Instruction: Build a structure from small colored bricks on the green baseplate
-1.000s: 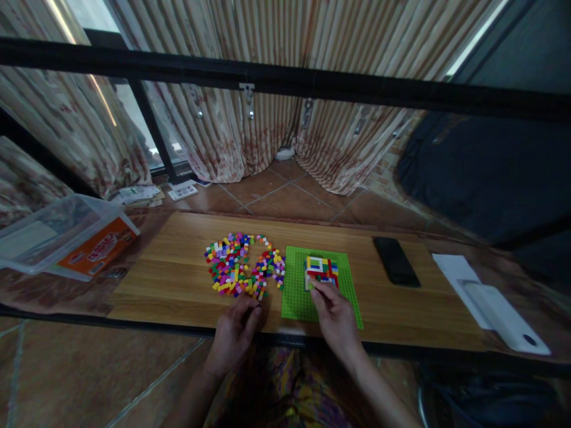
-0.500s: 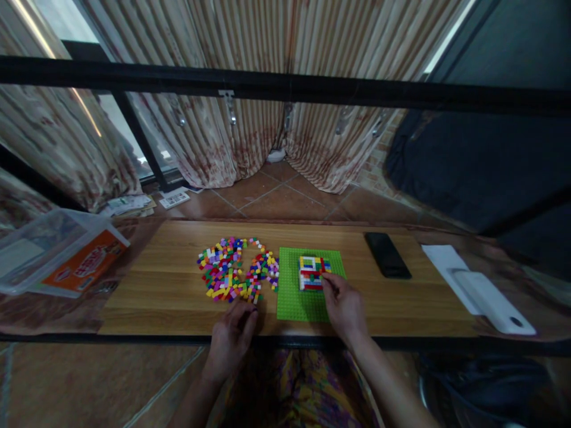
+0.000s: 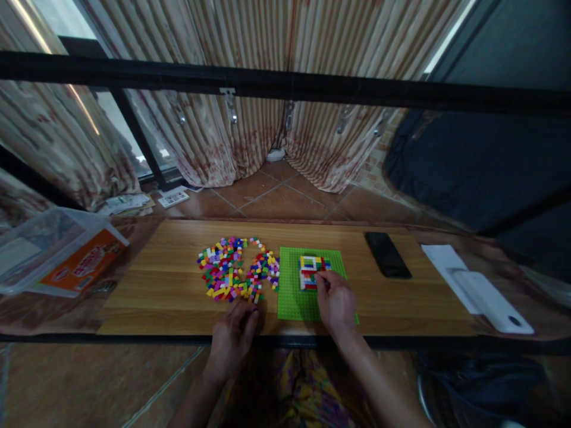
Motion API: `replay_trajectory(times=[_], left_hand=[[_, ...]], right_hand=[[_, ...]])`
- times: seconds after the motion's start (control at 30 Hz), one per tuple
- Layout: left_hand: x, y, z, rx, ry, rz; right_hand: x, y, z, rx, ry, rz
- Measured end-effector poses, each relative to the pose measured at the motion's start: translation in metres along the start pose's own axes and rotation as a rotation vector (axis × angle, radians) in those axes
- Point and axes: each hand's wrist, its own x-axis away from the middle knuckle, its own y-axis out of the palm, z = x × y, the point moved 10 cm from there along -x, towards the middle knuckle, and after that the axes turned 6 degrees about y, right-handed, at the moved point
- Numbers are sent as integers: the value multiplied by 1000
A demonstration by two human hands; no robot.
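Patterned clothing (image 3: pixel 307 386) is showing below the near edge of the table (image 3: pixel 156 285). The left hand (image 3: pixel 233 333) is resting at that edge, just on the near side of a pile of small colored bricks (image 3: pixel 225 273); its fingers are curling in toward the thumb, and whether they are holding a brick cannot be told. The right hand (image 3: pixel 336 302) is reaching over a green board (image 3: pixel 292 306), its thumb and forefinger drawing close together at the right part of a small brick build (image 3: pixel 308 266); I cannot tell whether a brick is sitting between them. The build is standing on the board, showing white, yellow, red and blue pieces, while the pile is spreading loosely just left of the board.

To the right, a white gadget (image 3: pixel 495 303) is lying partly over a white sheet (image 3: pixel 441 261), and a black phone (image 3: pixel 387 254) is lying nearer the board. At far left, a clear plastic box (image 3: pixel 66 223) is showing an orange label (image 3: pixel 84 261). Beyond the table, striped curtains (image 3: pixel 191 35) are hanging down to a tiled floor (image 3: pixel 285 201).
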Motion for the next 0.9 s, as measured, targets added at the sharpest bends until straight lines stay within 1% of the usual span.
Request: replay_trajectory(times=[0.2,0.3,0.5,0.57,0.9], left_hand=[[1,2,0,-3,6,1],[1,1,0,-6,6,10],[1,1,2,-2,15,4],[1,1,2,-5,14,7],[2,0,3,-22,45,31]], right_hand=[[4,-3,7,-65,25,41],[6,-6,6,-21,5,47],[12,-14,1,113,-107,78],[11,-15,1,144,-119,80],[7,-10,1,142,-15,101]])
